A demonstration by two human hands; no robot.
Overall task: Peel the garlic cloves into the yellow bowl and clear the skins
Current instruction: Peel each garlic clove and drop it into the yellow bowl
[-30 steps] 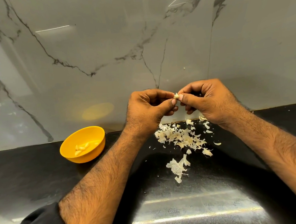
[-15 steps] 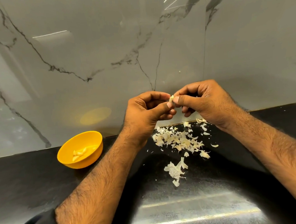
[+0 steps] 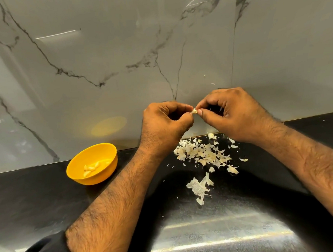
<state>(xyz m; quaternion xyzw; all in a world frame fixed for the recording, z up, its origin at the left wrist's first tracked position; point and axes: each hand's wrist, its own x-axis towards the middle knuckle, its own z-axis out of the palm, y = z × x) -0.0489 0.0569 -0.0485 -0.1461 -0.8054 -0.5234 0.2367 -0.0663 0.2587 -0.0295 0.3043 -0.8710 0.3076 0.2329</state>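
Both hands have lifted slightly, left hand (image 3: 164,122) and right hand (image 3: 232,112) pinching one garlic clove (image 3: 194,111) above skins (image 3: 204,154) near the bench's back edge, yellow bowl (image 3: 92,164) unmoved.

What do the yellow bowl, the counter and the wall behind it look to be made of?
Bowl: probably plastic, given its even, matte yellow and thin rim. Counter: dark polished stone, likely granite, with fine speckle and bright streaks of reflected light. Wall: glossy grey marble or marble-look tile, with dark veins, a vertical seam and reflected lights.
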